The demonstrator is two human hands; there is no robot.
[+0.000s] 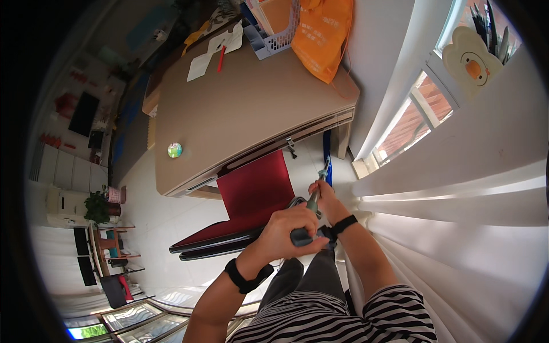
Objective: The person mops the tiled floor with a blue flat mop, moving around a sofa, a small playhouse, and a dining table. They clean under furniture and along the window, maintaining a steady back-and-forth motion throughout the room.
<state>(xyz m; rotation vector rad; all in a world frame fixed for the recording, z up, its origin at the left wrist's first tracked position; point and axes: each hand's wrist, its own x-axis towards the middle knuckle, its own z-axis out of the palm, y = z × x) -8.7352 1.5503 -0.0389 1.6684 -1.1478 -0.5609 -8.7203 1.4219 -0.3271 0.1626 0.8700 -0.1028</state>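
Note:
Both my hands grip the grey-green pole of a mop (313,204), which slants away toward the gap beside the desk. At the near end of the pole, my left hand (290,228) is closed near its dark grip end. Farther down, my right hand (325,201) is wrapped round the pole. A narrow blue part (328,144), seemingly the mop head, shows past the pole beside the desk leg; its full shape is hidden. Just left of my hands stands a dark red chair (254,186) with black edges, partly under the desk.
The brown desk (240,108) carries papers (199,67), a red pen (221,59), a small round colourful object (174,150), a grey basket (277,44) and an orange bag (323,37). White curtains (452,223) hang close at right. A potted plant (97,207) stands far left.

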